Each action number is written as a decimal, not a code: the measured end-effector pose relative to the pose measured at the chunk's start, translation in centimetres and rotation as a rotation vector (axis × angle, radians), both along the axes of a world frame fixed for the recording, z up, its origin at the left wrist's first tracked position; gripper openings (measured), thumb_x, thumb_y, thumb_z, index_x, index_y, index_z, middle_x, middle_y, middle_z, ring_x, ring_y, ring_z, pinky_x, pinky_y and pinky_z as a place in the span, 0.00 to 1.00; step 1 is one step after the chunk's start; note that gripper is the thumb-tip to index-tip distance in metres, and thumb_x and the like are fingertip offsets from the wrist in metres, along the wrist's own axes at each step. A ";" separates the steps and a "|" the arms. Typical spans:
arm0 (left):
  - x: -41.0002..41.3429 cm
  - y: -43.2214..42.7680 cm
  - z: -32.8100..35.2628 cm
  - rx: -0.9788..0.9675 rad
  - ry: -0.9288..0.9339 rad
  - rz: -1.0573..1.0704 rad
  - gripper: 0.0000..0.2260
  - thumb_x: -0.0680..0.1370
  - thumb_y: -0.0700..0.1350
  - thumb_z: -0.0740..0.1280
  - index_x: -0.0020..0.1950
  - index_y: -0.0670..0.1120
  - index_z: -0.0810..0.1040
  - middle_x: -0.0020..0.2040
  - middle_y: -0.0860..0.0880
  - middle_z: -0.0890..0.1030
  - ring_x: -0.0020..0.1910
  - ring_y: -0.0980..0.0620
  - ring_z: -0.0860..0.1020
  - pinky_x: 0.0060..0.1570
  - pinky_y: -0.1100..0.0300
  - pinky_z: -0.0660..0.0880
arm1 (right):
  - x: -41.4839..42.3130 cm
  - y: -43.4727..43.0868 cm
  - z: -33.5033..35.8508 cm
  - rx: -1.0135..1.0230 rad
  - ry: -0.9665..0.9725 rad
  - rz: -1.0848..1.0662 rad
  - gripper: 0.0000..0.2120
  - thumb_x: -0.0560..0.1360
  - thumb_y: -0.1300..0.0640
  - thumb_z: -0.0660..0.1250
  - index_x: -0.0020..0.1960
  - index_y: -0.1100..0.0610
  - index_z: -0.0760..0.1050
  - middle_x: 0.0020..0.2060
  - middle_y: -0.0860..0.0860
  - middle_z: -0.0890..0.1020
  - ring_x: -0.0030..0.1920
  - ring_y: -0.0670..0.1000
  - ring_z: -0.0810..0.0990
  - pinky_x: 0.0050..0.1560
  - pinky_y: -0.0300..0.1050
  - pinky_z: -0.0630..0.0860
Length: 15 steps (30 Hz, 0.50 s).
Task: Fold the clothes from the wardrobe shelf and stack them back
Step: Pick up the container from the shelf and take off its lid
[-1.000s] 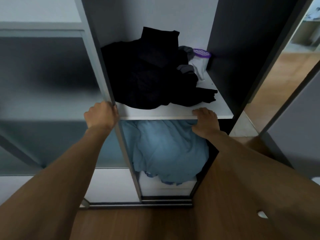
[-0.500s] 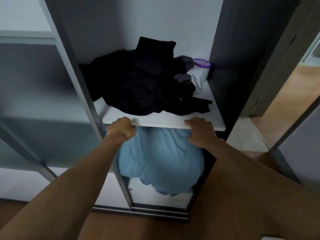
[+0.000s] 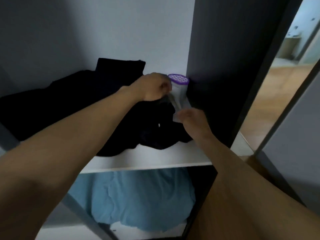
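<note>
Left hand (image 3: 154, 87) is clenching around the upper end of a grey garment (image 3: 174, 103), its fingers curled into a fist above the right side of the wardrobe shelf (image 3: 147, 162). Right hand (image 3: 192, 118) is pinching the lower, paler end of the same garment, nearer the shelf's front edge, so the cloth is running as a narrow taut strip between the two hands. Motion blur is hiding exactly how the right fingers are lying.

Under and to the left of both hands, a heap of black clothes (image 3: 83, 108) is sprawling unfolded across most of the shelf, from the left edge to near the right one, with one lobe drooping close to the front edge. A white container with a perforated purple lid (image 3: 179, 79) is standing upright in the shelf's back right corner, just behind the left hand and just beside the dark side panel (image 3: 216, 66).

Below the shelf, a light blue cloth (image 3: 138, 201) is bulging in the lower compartment. Wooden floor (image 3: 285, 80) is showing through the opening on the right.
</note>
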<state>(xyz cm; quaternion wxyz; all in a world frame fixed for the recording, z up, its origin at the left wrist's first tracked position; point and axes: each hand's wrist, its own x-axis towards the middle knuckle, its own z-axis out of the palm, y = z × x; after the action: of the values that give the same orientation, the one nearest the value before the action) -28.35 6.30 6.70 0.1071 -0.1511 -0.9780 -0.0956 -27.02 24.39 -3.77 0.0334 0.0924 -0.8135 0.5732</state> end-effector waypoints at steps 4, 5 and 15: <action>-9.1 -1.8 2.7 -0.062 0.008 -0.055 0.12 0.80 0.44 0.61 0.59 0.49 0.81 0.61 0.47 0.82 0.60 0.44 0.78 0.61 0.50 0.73 | -6.5 -1.8 2.8 -0.131 0.004 -0.162 0.05 0.77 0.62 0.64 0.47 0.57 0.79 0.39 0.51 0.81 0.40 0.46 0.76 0.32 0.29 0.70; -11.5 -2.4 2.5 -0.062 -0.003 -0.056 0.12 0.80 0.44 0.61 0.60 0.49 0.81 0.61 0.47 0.81 0.60 0.44 0.78 0.62 0.50 0.73 | -8.0 -2.3 3.2 -0.127 -0.016 -0.169 0.06 0.77 0.61 0.64 0.50 0.54 0.79 0.43 0.49 0.80 0.45 0.47 0.77 0.37 0.33 0.72; -27.5 -6.1 -7.7 0.277 -0.277 0.165 0.25 0.79 0.60 0.63 0.65 0.41 0.75 0.63 0.41 0.79 0.61 0.42 0.77 0.53 0.58 0.70 | -22.6 -6.9 2.5 0.097 -0.234 -0.282 0.17 0.77 0.54 0.63 0.61 0.63 0.76 0.52 0.57 0.80 0.53 0.57 0.80 0.50 0.45 0.74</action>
<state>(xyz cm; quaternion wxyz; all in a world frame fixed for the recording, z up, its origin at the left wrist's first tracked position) -55.85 0.16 -1.04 -0.0012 -0.0396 -0.9700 -0.2398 -49.64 17.54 -1.29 0.0142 -0.0881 -0.8433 0.5299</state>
